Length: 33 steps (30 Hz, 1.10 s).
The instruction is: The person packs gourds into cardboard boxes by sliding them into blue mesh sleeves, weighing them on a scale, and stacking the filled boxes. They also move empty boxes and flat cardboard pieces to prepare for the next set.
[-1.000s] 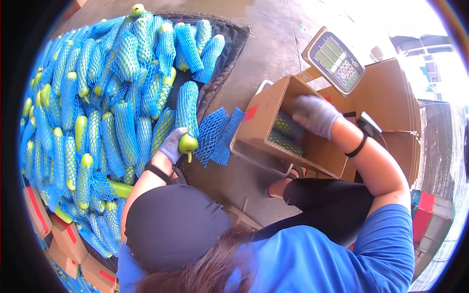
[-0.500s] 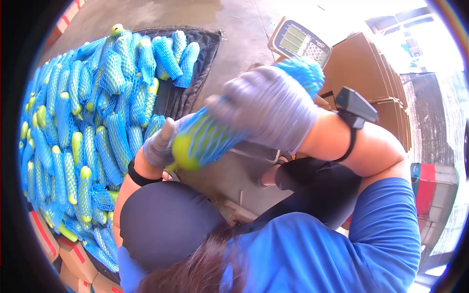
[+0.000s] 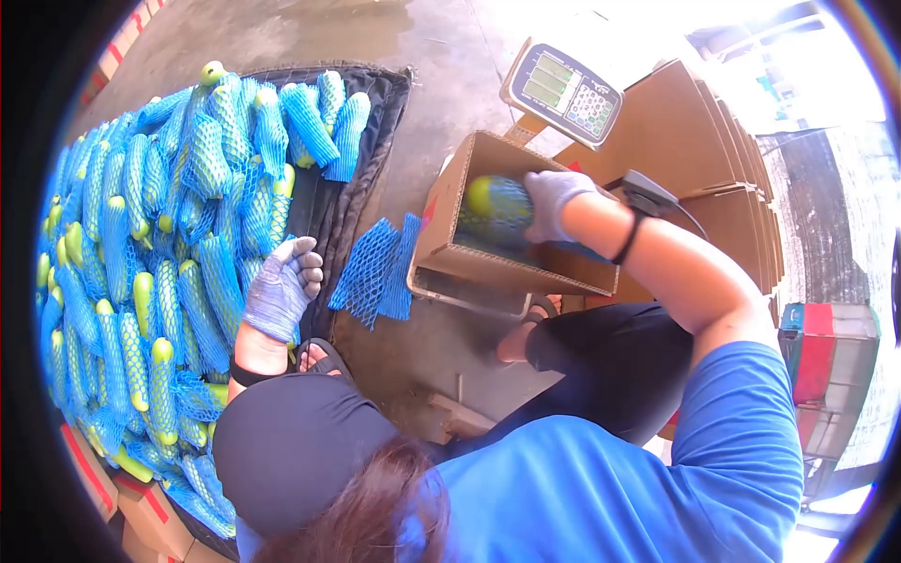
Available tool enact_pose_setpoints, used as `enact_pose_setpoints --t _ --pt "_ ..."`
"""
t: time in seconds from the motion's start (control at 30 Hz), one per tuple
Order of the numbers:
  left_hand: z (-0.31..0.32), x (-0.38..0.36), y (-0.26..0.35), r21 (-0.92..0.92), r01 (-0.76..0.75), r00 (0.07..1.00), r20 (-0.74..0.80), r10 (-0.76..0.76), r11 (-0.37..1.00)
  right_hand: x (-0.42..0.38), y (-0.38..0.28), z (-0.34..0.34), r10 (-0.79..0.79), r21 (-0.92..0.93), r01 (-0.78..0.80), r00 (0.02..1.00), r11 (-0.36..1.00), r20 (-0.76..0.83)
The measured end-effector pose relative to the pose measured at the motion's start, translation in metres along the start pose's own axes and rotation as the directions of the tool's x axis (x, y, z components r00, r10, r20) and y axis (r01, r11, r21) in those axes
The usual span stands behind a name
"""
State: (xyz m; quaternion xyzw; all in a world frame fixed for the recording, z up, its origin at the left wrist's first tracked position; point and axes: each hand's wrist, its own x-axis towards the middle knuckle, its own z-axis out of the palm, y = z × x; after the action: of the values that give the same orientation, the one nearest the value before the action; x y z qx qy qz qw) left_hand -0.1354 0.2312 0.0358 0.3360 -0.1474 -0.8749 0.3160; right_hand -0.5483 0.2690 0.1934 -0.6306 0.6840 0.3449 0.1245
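Observation:
My right hand (image 3: pixel 556 202), in a grey glove, reaches into an open cardboard box (image 3: pixel 446 211). Its fingers are closed around a green gourd (image 3: pixel 497 202) in a blue net sleeve, held inside the box; part of the gourd is hidden by the hand and the box wall. My left hand (image 3: pixel 283 289), also gloved, hovers at the right side of a big pile of net-sleeved green gourds (image 3: pixel 169 291). Its fingers are loosely bent, with nothing in them. Loose blue net sleeves (image 3: pixel 375 272) lie on the floor between that hand and the box.
A scale display (image 3: pixel 563 92) stands behind the box. Flattened cardboard boxes (image 3: pixel 657 131) lean at the right. The pile rests on a dark quilted mat (image 3: pixel 371 178). More cartons (image 3: pixel 155 516) with red tape sit at the lower left. A sandalled foot (image 3: pixel 324 358) shows near my left wrist.
My right hand has carried the gourd down and right into the box. My left hand has come off the gourd and moved left and slightly up. The box and loose sleeves now show.

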Motion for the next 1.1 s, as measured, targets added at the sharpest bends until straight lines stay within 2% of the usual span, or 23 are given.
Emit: enact_pose_setpoints --t 0.07,0.13,0.2,0.23,0.27,0.3,0.33,0.4,0.43,0.5,0.53,0.6,0.63,0.67,0.73,0.77,0.8,0.87,0.9,0.93,1.0,1.1 --pt "-0.003 -0.004 0.000 0.004 -0.080 0.997 -0.011 0.080 0.997 0.027 -0.006 0.023 -0.043 -0.031 0.041 0.998 0.999 -0.037" --pt "-0.011 -0.008 0.006 -0.023 -0.099 0.995 -0.024 0.098 0.995 0.035 -0.006 0.043 0.052 0.083 -0.036 0.979 0.996 -0.199" --pt "-0.019 -0.015 0.007 0.104 -0.177 0.978 -0.093 0.187 0.979 0.043 -0.003 0.058 0.009 -0.029 -0.017 0.970 0.999 -0.242" --pt "-0.021 -0.021 0.004 0.251 -0.247 0.937 -0.183 0.296 0.936 0.031 -0.013 0.046 0.015 -0.019 -0.021 0.964 1.000 -0.267" --pt "-0.030 -0.025 -0.001 0.338 -0.284 0.895 -0.242 0.375 0.897 0.045 -0.014 0.060 0.061 0.006 -0.061 0.971 0.998 -0.232" --pt "-0.040 -0.029 -0.009 0.452 -0.319 0.854 -0.245 0.460 0.833 0.048 -0.016 0.069 0.042 0.045 -0.032 0.966 0.998 -0.256" --pt "-0.068 -0.024 -0.017 0.478 -0.266 0.862 -0.270 0.429 0.837 0.041 -0.027 0.059 0.077 0.114 -0.058 0.981 0.992 -0.175" --pt "-0.090 -0.024 -0.035 0.510 -0.161 0.839 -0.381 0.389 0.845 0.054 -0.032 0.070 0.085 0.049 -0.082 0.994 0.995 -0.068" --pt "-0.107 -0.018 -0.047 0.511 -0.165 0.830 -0.390 0.399 0.843 0.065 -0.028 0.077 0.070 0.048 -0.067 0.995 0.997 -0.075" --pt "-0.120 -0.019 -0.061 0.802 -0.204 0.614 -0.342 0.712 0.562 0.077 -0.027 0.086 0.131 0.047 -0.129 0.990 0.991 -0.056" --pt "-0.129 -0.025 -0.066 0.798 -0.198 0.608 -0.355 0.710 0.569 0.081 -0.025 0.090 0.120 0.039 -0.118 0.991 0.992 -0.053" --pt "-0.108 -0.045 -0.052 0.946 -0.021 0.443 -0.281 0.851 0.323 0.077 -0.025 0.078 0.112 0.003 -0.112 0.993 0.994 0.023" --pt "-0.123 -0.048 -0.048 0.949 0.009 0.411 -0.290 0.865 0.314 0.075 -0.023 0.070 0.109 -0.003 -0.109 0.994 0.994 0.018" --pt "-0.132 -0.056 -0.035 0.919 0.086 0.420 -0.384 0.822 0.385 0.073 -0.022 0.060 0.078 -0.068 -0.073 0.994 0.995 0.070" --pt "-0.152 -0.067 -0.018 0.857 0.228 0.327 -0.515 0.793 0.462 0.062 -0.024 0.032 0.042 -0.130 -0.025 0.991 0.991 0.128" --pt "-0.135 -0.079 -0.002 0.814 0.444 0.288 -0.526 0.800 0.375 0.054 -0.024 0.009 0.014 -0.099 0.003 0.985 0.995 0.173" --pt "-0.141 -0.080 0.000 0.811 0.450 0.286 -0.528 0.800 0.375 0.048 -0.026 -0.004 -0.014 -0.067 0.029 0.976 0.997 0.219" --pt "-0.155 -0.071 0.007 0.852 0.422 0.464 -0.496 0.734 0.310 0.049 -0.010 -0.010 -0.028 -0.057 0.034 0.993 0.998 0.111" --pt "-0.159 -0.061 0.006 0.839 0.472 0.501 -0.507 0.701 0.270 0.043 -0.003 -0.014 -0.082 -0.043 0.083 0.996 0.996 0.024" --pt "-0.163 -0.052 0.002 0.846 0.477 0.503 -0.486 0.715 0.239 0.036 -0.003 -0.020 -0.087 -0.045 0.087 0.996 0.995 0.019" --pt "-0.167 -0.042 -0.002 0.800 0.554 0.455 -0.524 0.720 0.233 0.004 -0.019 -0.052 -0.057 0.093 0.085 0.962 0.992 -0.265" --pt "-0.146 -0.041 -0.005 0.763 0.613 0.385 -0.516 0.765 0.206 -0.027 -0.036 -0.070 -0.070 0.150 0.123 0.946 0.981 -0.317"
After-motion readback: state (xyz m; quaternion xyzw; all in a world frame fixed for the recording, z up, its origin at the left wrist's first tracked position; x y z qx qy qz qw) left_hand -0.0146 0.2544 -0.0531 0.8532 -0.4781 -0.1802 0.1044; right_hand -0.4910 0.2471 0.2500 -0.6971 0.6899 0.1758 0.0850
